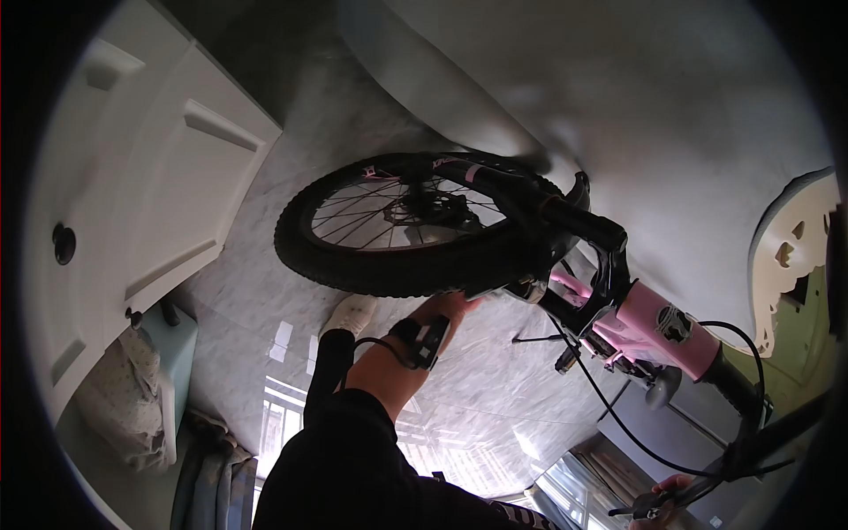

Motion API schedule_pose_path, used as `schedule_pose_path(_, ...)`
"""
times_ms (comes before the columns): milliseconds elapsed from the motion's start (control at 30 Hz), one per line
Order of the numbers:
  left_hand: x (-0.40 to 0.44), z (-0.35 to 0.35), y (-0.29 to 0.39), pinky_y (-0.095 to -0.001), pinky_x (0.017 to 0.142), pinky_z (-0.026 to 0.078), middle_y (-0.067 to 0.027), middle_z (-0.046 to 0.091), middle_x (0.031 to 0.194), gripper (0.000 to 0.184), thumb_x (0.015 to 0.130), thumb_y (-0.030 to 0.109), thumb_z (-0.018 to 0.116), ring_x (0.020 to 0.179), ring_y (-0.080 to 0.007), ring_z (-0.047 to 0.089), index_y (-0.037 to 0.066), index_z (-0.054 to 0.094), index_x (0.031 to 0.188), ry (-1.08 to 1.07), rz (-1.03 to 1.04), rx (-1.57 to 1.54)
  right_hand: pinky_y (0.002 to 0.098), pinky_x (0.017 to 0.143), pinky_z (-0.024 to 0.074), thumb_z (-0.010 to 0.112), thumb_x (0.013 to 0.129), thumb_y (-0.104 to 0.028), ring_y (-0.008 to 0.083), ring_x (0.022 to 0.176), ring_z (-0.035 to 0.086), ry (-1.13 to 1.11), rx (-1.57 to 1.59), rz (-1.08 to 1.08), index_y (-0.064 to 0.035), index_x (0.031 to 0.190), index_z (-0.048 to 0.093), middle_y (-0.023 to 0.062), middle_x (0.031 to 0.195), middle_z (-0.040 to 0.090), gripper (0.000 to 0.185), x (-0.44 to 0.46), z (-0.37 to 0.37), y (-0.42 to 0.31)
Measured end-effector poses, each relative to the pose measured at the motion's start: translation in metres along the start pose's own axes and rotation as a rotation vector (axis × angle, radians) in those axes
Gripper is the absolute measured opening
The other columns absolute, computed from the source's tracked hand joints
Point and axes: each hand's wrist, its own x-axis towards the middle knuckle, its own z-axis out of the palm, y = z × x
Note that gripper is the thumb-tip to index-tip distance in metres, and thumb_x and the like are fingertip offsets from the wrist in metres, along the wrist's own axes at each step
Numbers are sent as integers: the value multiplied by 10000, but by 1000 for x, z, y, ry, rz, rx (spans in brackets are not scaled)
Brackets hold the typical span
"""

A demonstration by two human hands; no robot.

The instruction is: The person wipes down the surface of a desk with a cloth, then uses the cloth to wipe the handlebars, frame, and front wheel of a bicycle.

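A pink and black bicycle (676, 331) leans across the view, its black front wheel (380, 274) turned toward the middle. My left hand (457, 303), with a black device (424, 340) strapped at the wrist, reaches under the near side of the tyre by the fork. The tyre and a dark, flat piece beside it cover its fingers, so their grip does not show. Low on the right, my right hand (667, 490) is wrapped around the end of the handlebar (707, 481) by the brake lever. Black cables loop between the handlebar and the frame.
White panelled doors (168, 177) with dark knobs stand at left. Below them are a light blue box (181, 353) and cloth (119, 397). A pale curved surface (671, 115) rises behind the wheel. A shoe (353, 314) rests on the glossy marbled floor (238, 291).
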Motion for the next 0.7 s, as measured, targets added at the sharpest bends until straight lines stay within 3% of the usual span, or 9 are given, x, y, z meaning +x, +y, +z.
schedule_pose_path(200,-34,29,4,-372,850,540,-127,650,1135,373,962,309,564,970,-228,644,-6,597,1159,-425,-299,-174,330,620,454,502,973,-460,194,739,515,-110,34,-16,57,1123,452,121,903,546,540,-2,2,-14)
schedule_pose_path(300,-69,65,12,-340,734,549,-72,661,1021,325,977,282,557,877,-183,645,11,597,1152,-793,-663,-273,350,645,479,467,987,-441,229,746,528,-142,-332,-292,57,1119,449,154,927,550,516,-2,-4,-2)
schedule_pose_path(333,-98,54,8,-349,793,551,-79,656,1080,356,980,302,560,929,-192,647,23,572,1201,-203,-269,172,375,671,500,447,992,-436,261,763,544,-97,-153,-93,70,1119,451,181,934,551,522,-5,-3,-2)
schedule_pose_path(367,-114,42,10,-363,904,533,-101,637,1178,383,986,296,554,1025,-205,638,18,545,1249,-153,-298,237,378,675,501,446,993,-434,263,768,547,-85,-148,-102,74,1116,454,188,942,552,523,-7,-7,10)
schedule_pose_path(433,-147,40,26,-391,1020,477,-131,587,1295,424,984,284,562,1155,-225,594,10,510,1303,-346,-385,228,385,683,504,444,995,-431,266,777,554,-59,-136,-116,81,1111,461,202,957,555,525,-7,-16,37)
schedule_pose_path(467,-161,42,38,-397,1034,466,-139,575,1312,440,981,279,565,1175,-233,582,11,496,1322,-351,-409,238,403,694,510,459,995,-395,281,782,564,-94,-363,-370,85,1138,456,216,999,566,501,-3,-5,9)
schedule_pose_path(533,-190,52,61,-408,1063,443,-156,550,1347,474,975,269,572,1216,-249,558,12,469,1359,-362,-460,258,357,739,440,475,937,-418,209,825,498,-35,-171,-112,0,1127,459,115,982,497,460,-6,1,4)
schedule_pose_path(667,-252,146,147,-402,1057,441,-147,577,1304,456,971,300,552,1203,-267,560,36,496,1339,-386,342,1709,337,752,401,475,914,-429,189,843,456,-4,-74,-20,-16,1125,453,76,956,454,464,-7,9,0)
schedule_pose_path(700,-260,125,163,-411,1098,404,-145,508,1384,519,980,344,513,1269,-267,505,41,435,1395,-385,272,1063,335,749,401,474,916,-426,187,842,453,5,-53,-19,-17,1126,452,75,952,452,460,-7,12,-2)
